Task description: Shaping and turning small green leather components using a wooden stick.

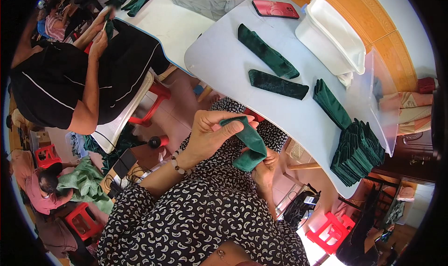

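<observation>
Above my lap, a strip of dark green velvet fabric [250,140] is stretched and bent between my hands. My left hand [212,128], with a beaded bracelet on its wrist, pinches the upper end between thumb and fingers. My right hand [267,165] grips the lower end; the fabric partly hides its fingers. On the white table before me lie a folded green velvet strip [268,51], a second flat strip [278,84] and a third bundle [330,103]. A thick stack of folded green velvet pieces [358,151] sits at the table's right corner.
A white plastic bin [330,37] and a red phone [275,9] rest at the table's far side. A clear tub of grey cloth [212,0] stands behind. At left a co-worker in black [88,79] handles green fabric. Red stools [330,233] stand on the floor.
</observation>
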A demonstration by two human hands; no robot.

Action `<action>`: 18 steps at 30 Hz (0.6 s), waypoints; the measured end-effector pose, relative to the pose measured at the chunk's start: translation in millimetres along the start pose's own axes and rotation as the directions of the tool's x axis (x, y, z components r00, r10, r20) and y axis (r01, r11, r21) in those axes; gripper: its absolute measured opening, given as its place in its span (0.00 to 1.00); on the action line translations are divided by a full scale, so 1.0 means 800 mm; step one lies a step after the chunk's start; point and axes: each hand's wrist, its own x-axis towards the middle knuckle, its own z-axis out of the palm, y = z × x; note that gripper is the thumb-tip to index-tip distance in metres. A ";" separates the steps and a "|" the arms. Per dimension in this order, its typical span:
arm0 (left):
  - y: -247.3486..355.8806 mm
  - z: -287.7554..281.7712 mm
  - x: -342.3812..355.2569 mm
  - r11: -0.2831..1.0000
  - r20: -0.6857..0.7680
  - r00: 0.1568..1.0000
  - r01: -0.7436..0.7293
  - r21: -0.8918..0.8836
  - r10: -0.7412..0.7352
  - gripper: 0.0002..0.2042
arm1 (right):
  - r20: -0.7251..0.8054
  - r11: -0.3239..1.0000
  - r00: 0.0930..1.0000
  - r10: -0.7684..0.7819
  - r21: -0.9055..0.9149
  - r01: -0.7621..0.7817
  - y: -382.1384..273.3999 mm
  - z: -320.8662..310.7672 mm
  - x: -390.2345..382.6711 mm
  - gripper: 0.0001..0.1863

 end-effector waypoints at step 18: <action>-0.001 -0.002 -0.006 0.996 0.017 0.999 -0.026 -0.089 0.028 0.19 | -0.029 0.967 0.993 0.115 0.230 -0.105 0.002 -0.002 0.002 0.10</action>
